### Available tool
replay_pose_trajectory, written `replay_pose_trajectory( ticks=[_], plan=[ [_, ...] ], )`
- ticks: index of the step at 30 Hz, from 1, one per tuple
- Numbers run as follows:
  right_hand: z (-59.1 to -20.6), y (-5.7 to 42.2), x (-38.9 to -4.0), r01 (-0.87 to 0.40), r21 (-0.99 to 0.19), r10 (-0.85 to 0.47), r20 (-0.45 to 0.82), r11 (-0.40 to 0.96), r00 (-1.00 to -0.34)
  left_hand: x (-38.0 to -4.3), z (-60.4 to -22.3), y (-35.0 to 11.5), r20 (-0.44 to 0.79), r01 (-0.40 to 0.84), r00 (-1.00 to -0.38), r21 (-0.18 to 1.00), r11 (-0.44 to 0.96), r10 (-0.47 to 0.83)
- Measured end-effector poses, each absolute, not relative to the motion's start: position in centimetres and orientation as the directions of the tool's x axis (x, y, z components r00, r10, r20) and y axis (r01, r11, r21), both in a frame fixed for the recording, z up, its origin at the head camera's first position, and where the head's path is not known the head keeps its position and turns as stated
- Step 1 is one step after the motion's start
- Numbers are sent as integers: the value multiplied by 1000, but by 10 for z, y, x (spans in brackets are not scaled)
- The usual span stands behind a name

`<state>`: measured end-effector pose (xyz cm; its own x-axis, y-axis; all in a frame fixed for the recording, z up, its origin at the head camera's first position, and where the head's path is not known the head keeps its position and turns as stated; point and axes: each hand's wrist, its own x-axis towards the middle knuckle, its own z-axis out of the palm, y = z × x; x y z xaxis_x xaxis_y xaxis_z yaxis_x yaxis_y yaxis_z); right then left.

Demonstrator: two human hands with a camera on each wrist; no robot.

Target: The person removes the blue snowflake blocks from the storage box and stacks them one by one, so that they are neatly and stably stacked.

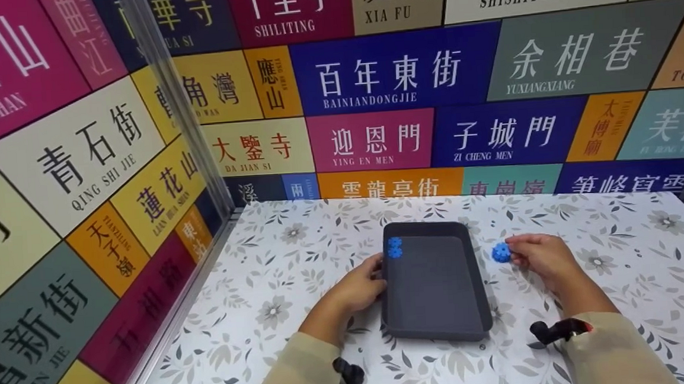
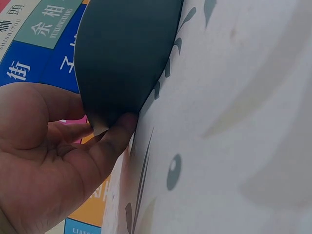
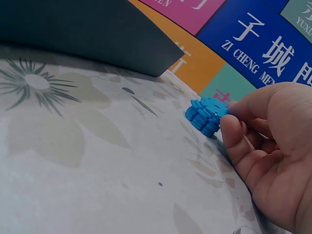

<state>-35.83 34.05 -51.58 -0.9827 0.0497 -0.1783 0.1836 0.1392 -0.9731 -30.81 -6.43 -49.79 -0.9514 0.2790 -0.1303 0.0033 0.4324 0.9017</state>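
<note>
A dark grey rectangular tray (image 1: pixel 436 293) lies on the table, with two small blue notched discs (image 1: pixel 394 247) side by side in its far left corner. My left hand (image 1: pixel 356 286) grips the tray's left side, thumb and fingers at the wall (image 2: pixel 127 53) in the left wrist view. To the right of the tray, a stack of blue notched discs (image 1: pixel 500 253) stands on the cloth. My right hand (image 1: pixel 545 258) pinches the stack's edge between thumb and fingertips. In the right wrist view, the stack (image 3: pixel 204 117) shows several layers; which discs are pinched cannot be told.
A white cloth with grey flowers and leaves covers the table (image 1: pixel 274 350). Colourful sign-covered walls (image 1: pixel 394 76) rise behind the table and at its left. A dark wrist-camera mount (image 1: pixel 555 330) sits at the right cuff, another mount (image 1: pixel 349 372) at the left.
</note>
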Motion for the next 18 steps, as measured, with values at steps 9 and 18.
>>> replay_pose_trajectory(
  ticks=[9, 18],
  plan=[
    [-515, 338, -359, 212, -963, 80, -202, 164, -976, -309, -498, -63, -132, 0, -951, 904, 427, 278],
    [-516, 339, -360, 218, -956, 86, -205, 196, -975, -309, -499, -63, -109, 23, -951, 909, 417, 290]
  ],
)
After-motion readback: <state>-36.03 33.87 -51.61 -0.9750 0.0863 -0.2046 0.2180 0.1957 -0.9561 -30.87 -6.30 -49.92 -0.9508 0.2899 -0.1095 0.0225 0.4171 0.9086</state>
